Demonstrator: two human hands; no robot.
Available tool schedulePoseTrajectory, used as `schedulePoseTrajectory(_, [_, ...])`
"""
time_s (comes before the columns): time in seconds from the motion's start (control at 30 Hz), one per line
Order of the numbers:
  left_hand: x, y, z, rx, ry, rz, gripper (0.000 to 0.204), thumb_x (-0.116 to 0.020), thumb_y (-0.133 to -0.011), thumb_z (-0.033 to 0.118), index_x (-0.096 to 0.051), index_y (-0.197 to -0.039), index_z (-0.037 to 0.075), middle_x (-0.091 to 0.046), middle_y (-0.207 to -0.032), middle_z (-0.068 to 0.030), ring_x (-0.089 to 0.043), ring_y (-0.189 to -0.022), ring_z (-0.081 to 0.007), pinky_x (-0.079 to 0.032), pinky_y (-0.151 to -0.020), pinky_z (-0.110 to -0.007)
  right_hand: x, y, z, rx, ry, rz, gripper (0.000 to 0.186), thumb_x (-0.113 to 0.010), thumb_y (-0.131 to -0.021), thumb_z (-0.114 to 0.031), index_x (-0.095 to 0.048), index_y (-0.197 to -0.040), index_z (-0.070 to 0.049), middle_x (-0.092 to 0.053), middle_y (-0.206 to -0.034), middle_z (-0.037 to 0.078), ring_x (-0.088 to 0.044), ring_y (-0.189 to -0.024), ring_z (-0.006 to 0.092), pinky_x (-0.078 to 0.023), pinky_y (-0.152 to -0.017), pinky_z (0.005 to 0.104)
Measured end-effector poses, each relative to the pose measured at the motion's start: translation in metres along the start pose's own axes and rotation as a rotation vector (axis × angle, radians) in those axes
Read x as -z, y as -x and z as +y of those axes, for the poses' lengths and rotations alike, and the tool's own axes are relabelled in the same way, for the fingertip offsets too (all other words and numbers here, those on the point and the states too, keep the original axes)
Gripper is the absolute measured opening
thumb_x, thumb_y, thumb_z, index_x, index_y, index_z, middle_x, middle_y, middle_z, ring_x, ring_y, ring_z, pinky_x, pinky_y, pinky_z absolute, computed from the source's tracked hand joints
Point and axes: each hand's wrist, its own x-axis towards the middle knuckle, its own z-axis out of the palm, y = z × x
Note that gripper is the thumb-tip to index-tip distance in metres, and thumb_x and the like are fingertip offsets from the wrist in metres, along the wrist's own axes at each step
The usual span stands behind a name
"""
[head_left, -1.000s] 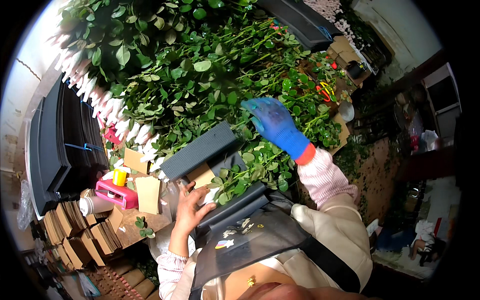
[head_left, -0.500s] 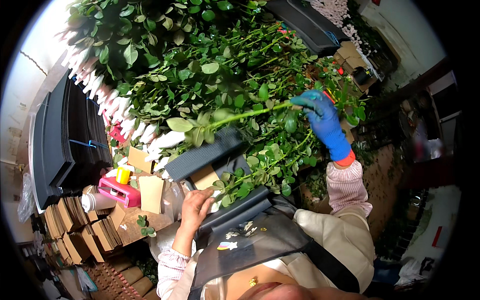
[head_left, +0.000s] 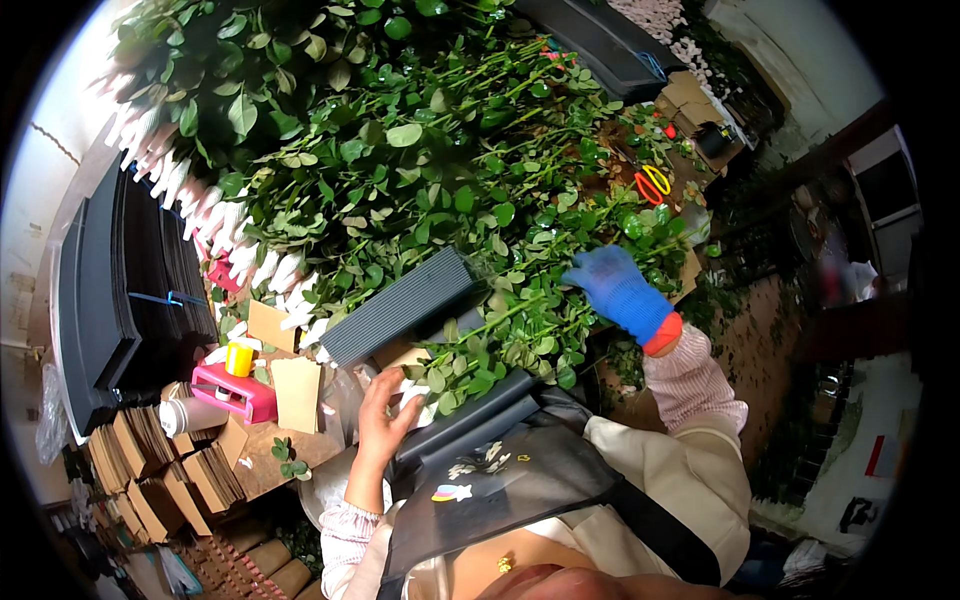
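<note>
In the head view, we find the left bare hand [head_left: 380, 425] low and left of centre, fingers bent, thumb slightly apart, beside white soft wrapping [head_left: 415, 392]; whether it grips, we can't tell. Right of centre, the right blue knitted glove [head_left: 612, 288] has its fingers curled over leafy stems, its palm side hidden from us, so its hold is unclear too. Foliage covers the blades of scissors with red and yellow handles [head_left: 653, 184], upper right.

Around us, a brown worktop [head_left: 268, 455] shows at lower left, with a pink plastic dispenser [head_left: 238, 392] and stacked tan cardboard pieces [head_left: 150, 465]; a pile of black sheets [head_left: 95, 310] fills the left edge. A pale wall [head_left: 800, 60] runs across the upper right.

And the thin green leafy stems [head_left: 515, 345]: they slant across the centre, leaves glossy and overlapping, right beside a ridged dark-grey strip [head_left: 400, 308].
</note>
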Motion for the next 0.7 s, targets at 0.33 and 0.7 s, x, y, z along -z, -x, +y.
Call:
schedulePoseTrajectory(0.33, [0.003, -0.005, 0.005, -0.158, -0.168, 0.071, 0.032, -0.076, -0.085, 0.010, -0.069, -0.115, 0.000, -0.068, -0.122, -0.0172, -0.064, -0.112, -0.0337, -0.049, -0.097, -0.039, -0.019, -0.160, -0.090, 0.081, 0.090, -0.261, 0.034, -0.073, -0.084, -0.020, -0.069, -0.117, -0.012, -0.072, -0.106, 0.008, -0.070, -0.101, 0.0316, -0.055, -0.084, 0.0453])
schedulePoseTrajectory(0.7, [-0.014, -0.007, -0.009, -0.076, -0.063, 0.227, 0.018, -0.075, -0.087, 0.007, -0.074, -0.104, 0.003, -0.070, -0.113, -0.0138, -0.064, -0.103, -0.0310, -0.049, -0.092, -0.039, 0.047, -0.116, 0.000, 0.049, -0.277, 0.771, 0.040, -0.068, -0.081, -0.006, -0.070, -0.119, -0.019, -0.070, -0.103, 0.007, -0.066, -0.100, 0.0314, -0.053, -0.093, 0.0470])
